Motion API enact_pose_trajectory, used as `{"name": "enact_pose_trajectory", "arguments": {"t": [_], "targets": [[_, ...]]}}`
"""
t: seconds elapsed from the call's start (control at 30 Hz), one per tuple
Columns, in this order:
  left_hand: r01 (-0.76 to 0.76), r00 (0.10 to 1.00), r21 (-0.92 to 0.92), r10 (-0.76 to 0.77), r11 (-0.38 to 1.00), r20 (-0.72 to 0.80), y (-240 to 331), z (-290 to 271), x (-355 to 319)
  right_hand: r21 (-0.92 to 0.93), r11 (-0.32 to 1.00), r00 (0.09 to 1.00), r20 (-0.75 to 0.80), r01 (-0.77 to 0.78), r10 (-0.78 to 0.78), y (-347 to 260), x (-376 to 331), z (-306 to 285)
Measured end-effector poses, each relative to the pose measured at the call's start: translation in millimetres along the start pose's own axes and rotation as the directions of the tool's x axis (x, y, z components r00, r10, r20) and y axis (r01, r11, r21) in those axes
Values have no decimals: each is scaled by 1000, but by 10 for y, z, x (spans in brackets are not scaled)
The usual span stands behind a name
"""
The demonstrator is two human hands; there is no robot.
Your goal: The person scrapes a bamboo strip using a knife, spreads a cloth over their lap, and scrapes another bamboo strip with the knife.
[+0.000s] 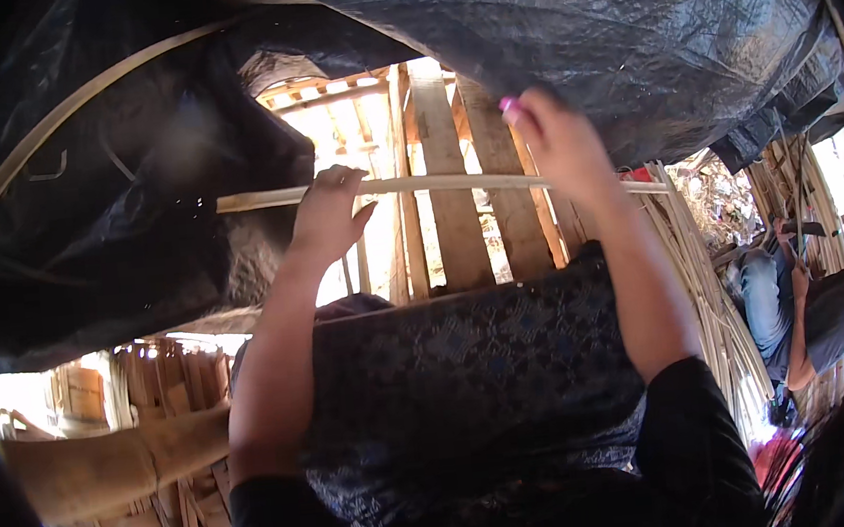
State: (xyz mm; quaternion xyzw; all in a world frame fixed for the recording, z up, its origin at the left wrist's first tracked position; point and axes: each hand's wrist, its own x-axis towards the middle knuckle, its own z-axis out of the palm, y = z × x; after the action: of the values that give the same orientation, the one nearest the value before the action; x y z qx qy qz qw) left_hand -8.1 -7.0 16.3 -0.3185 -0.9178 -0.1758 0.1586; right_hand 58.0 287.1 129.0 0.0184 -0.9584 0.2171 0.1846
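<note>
A long pale bamboo strip [425, 183] runs crosswise in front of me, above my lap. My left hand [331, 219] is closed over it near its left end, thumb on the near side. My right hand [562, 146] is raised just over the right part of the strip, somewhat blurred. From its closed fingers pokes a small pink object [511, 107]; its kind does not show. Whether the right hand also touches the strip, I cannot tell. A dark patterned cloth [452, 371] covers my lap.
Upright wooden planks [452, 181] stand beyond the strip. Black plastic sheeting [613, 36] hangs overhead and at the left. A bundle of thin strips [709, 269] leans at right, beside another person [817, 304] seated with a blade. A thick bamboo pole [119, 466] lies at left.
</note>
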Motion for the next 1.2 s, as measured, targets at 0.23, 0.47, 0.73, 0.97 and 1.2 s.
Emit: {"name": "enact_pose_trajectory", "arguments": {"t": [0.23, 0.47, 0.73, 0.97, 1.2], "targets": [[-55, 989, 17, 52, 998, 141, -151, 207, 241, 69, 979, 935, 315, -192, 161, 482, 62, 196], [131, 897, 1, -119, 991, 425, -123, 268, 384, -49, 983, 865, 468, -176, 178, 542, 111, 189], [146, 865, -82, -87, 986, 494, -47, 381, 260, 68, 981, 886, 444, -181, 132, 565, 2, 161], [271, 805, -21, -214, 962, 554, 148, 266, 127, 47, 992, 938, 334, -118, 96, 668, -24, 228], [320, 853, 49, -310, 946, 420, 351, -193, -21, 53, 985, 937, 319, -164, 139, 743, -91, 176]]}}
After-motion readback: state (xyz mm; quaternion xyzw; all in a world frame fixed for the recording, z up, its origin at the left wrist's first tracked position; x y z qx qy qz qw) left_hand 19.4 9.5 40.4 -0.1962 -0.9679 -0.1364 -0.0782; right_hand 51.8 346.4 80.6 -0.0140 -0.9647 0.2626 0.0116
